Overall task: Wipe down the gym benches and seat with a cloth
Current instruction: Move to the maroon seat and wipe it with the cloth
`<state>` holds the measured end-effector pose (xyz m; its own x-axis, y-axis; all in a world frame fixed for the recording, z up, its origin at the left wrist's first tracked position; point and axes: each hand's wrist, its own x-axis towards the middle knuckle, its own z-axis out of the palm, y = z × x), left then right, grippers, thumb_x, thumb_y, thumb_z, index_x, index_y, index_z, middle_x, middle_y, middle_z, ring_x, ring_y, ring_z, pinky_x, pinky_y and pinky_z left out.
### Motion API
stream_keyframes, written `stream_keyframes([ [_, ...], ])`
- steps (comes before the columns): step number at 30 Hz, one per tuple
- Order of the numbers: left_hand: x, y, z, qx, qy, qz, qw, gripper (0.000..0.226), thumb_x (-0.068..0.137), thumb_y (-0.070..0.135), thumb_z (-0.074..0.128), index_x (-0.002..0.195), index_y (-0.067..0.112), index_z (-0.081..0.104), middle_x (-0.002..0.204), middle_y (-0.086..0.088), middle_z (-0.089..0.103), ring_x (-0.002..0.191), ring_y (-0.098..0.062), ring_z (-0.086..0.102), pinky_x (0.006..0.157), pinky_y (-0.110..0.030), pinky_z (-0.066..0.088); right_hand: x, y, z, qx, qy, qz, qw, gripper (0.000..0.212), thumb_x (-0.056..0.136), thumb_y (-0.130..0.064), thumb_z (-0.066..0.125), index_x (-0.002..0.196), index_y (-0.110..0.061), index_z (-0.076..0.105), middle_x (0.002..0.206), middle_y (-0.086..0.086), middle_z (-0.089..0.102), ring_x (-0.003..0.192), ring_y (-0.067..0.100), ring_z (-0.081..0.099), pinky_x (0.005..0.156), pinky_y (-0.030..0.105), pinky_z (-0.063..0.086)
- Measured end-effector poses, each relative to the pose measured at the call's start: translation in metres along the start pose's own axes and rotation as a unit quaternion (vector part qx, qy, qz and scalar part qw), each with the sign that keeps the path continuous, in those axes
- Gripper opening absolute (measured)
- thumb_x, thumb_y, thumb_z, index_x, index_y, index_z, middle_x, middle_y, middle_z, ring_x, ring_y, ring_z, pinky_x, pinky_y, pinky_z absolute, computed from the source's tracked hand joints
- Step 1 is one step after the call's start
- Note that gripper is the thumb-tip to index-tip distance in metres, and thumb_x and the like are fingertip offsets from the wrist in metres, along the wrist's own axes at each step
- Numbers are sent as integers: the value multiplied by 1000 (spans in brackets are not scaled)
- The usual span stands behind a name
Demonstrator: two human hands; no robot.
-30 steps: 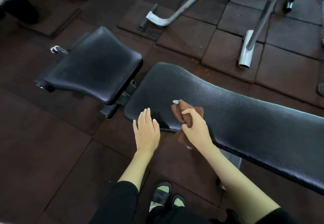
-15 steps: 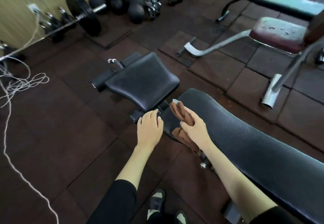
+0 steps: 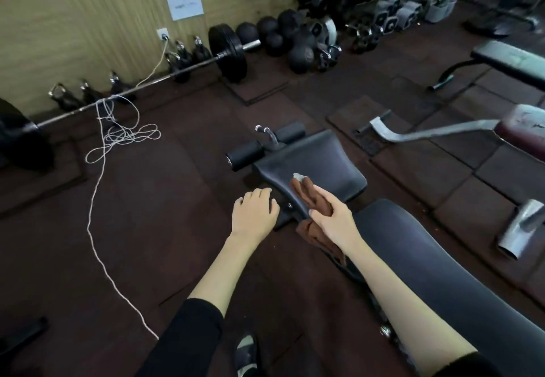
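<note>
Starting on the seat (image 3: 318,158): right hand (image 3: 331,220) grips cloth (image 3: 306,195) at its near edge; left hand (image 3: 255,211) loose, empty. Next, sweep across.

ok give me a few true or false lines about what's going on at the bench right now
The right hand holds the brown cloth. True.
The left hand grips a spray bottle. False: it holds nothing.
The cloth's far end is over the small black padded seat. True.
The white cord lies coiled on a wooden table. False: the cord lies on the dark floor.
</note>
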<state>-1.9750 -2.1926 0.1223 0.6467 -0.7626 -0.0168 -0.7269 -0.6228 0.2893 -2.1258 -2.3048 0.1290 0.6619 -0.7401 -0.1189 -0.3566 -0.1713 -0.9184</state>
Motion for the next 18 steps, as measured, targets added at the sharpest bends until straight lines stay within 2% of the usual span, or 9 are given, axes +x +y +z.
stream_keyframes([
  [3,17,-39,-26,12,-28,-11,999,35,97,31,37,125,18,54,124,0,57,114,-23,51,90,-38,40,20,-25,36,8,-6,-3,1000,58,80,3,63,130,-26,56,114,-23,61,109,-8,54,87,0,37],
  [7,40,-91,-51,21,-45,-17,999,32,97,31,35,110,16,60,116,-1,59,108,-23,52,86,-38,42,52,-52,80,5,-11,-13,1000,59,80,-2,63,132,-30,55,118,-22,62,112,-8,54,97,16,40],
  [11,68,-136,-71,18,-21,-24,999,31,96,30,35,111,18,60,116,0,59,106,-23,53,83,-37,42,81,-80,118,5,-9,-28,1000,57,82,-4,63,129,-34,55,111,-30,61,106,-13,54,89,6,38],
  [13,84,-155,-80,8,-10,-31,999,31,96,30,36,112,19,60,116,1,60,105,-22,54,83,-37,41,97,-92,136,5,-15,-36,999,57,82,-4,64,129,-34,55,112,-28,62,106,-14,54,87,2,37],
  [16,110,-181,-90,1,1,-38,999,30,96,30,37,112,19,59,115,1,60,105,-22,55,83,-37,41,125,-106,160,10,-28,-39,999,55,82,-2,64,128,-31,56,111,-27,61,101,-20,52,84,-1,35],
  [18,131,-198,-94,4,2,-46,999,30,95,31,36,111,19,59,114,1,61,105,-23,55,83,-37,41,148,-116,174,4,-39,-48,998,55,82,-2,64,128,-32,56,113,-25,62,103,-18,53,85,1,36],
])
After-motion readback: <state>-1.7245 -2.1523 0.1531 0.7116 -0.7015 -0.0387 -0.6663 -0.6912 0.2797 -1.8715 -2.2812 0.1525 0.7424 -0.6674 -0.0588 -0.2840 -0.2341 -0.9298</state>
